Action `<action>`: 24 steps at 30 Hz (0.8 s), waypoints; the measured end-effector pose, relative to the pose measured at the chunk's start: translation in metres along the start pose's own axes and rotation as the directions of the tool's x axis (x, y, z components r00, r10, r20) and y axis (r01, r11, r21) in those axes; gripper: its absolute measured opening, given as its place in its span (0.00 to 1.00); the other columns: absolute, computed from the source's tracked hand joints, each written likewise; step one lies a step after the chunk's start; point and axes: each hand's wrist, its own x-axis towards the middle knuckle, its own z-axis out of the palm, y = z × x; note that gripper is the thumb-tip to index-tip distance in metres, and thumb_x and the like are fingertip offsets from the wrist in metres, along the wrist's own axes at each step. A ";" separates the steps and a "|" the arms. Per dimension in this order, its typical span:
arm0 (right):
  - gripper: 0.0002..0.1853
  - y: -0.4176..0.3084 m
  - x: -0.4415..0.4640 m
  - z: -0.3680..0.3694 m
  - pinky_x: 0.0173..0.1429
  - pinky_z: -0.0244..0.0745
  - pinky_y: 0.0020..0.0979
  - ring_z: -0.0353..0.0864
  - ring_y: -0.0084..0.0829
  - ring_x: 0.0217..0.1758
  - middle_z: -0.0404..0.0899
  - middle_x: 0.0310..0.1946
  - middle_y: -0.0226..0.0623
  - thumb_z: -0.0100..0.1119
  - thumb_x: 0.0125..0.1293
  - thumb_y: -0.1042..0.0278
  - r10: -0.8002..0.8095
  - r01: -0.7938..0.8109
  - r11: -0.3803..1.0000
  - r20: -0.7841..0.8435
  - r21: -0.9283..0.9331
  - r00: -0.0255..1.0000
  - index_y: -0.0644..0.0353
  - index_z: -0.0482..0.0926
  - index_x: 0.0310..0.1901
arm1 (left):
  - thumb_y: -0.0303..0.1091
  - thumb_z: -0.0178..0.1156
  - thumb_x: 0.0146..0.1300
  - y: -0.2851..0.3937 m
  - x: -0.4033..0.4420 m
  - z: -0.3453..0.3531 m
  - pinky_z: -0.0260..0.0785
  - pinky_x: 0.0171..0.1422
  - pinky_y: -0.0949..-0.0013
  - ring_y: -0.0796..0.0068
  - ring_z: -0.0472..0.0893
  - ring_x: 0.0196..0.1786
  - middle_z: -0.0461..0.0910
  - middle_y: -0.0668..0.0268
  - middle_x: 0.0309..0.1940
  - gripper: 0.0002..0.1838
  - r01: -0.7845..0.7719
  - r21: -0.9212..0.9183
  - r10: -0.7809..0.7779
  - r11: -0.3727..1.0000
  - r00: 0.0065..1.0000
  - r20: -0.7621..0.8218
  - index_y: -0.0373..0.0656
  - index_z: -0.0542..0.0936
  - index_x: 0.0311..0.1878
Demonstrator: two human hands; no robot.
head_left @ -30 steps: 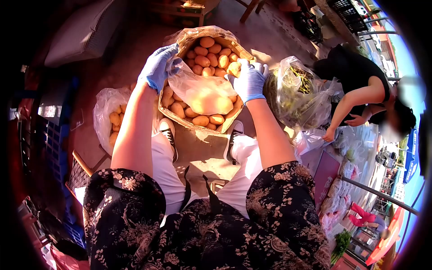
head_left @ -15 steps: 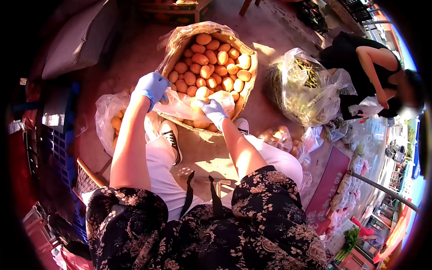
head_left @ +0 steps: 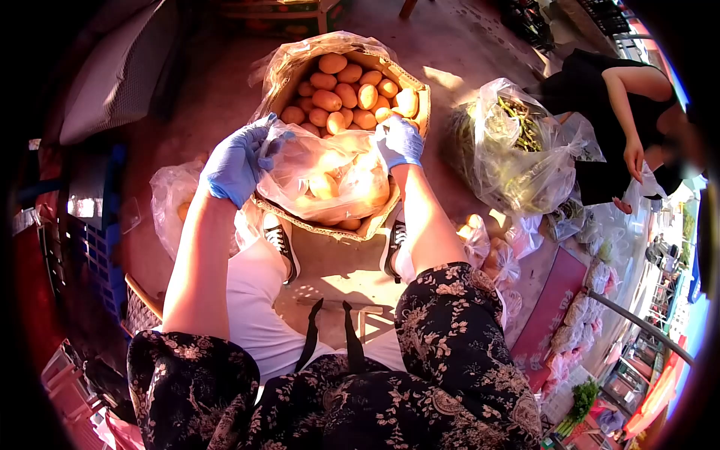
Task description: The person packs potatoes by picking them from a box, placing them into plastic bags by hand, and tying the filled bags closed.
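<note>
Between my feet stands a cardboard box (head_left: 425, 94) lined with clear plastic. It holds many oval, orange-brown potatoes (head_left: 326, 100). A clear plastic bag (head_left: 286, 171) is stretched across the near side of the box, with several potatoes showing through it. My left hand (head_left: 238, 161), in a blue glove, is closed on the bag's left edge. On the opposite edge, my right hand (head_left: 401, 142), gloved as well, grips the plastic close to the box's right wall. Its fingertips are partly hidden by the bag.
To the right stands a large clear bag of green vegetables (head_left: 510, 142). Beyond it a person in black (head_left: 637, 120) handles a thin bag. Smaller filled bags (head_left: 495, 259) lie by my right leg, another bag (head_left: 176, 202) at left. Blue crates (head_left: 101, 255) stand further left.
My right hand has moved up and right to the bag's edge. My left hand has shifted slightly left and down. The bag is now spread wider, with potatoes showing inside it.
</note>
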 end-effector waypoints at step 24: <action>0.25 -0.066 -0.041 -0.122 0.30 0.78 0.29 0.82 0.39 0.36 0.78 0.45 0.54 0.35 0.68 0.55 -0.434 -0.802 0.073 0.743 0.592 0.509 0.66 0.68 0.56 | 0.41 0.56 0.65 -0.029 -0.012 0.054 0.64 0.56 0.73 0.78 0.71 0.54 0.72 0.70 0.55 0.24 -0.292 0.406 0.091 0.866 0.890 0.447 0.44 0.69 0.63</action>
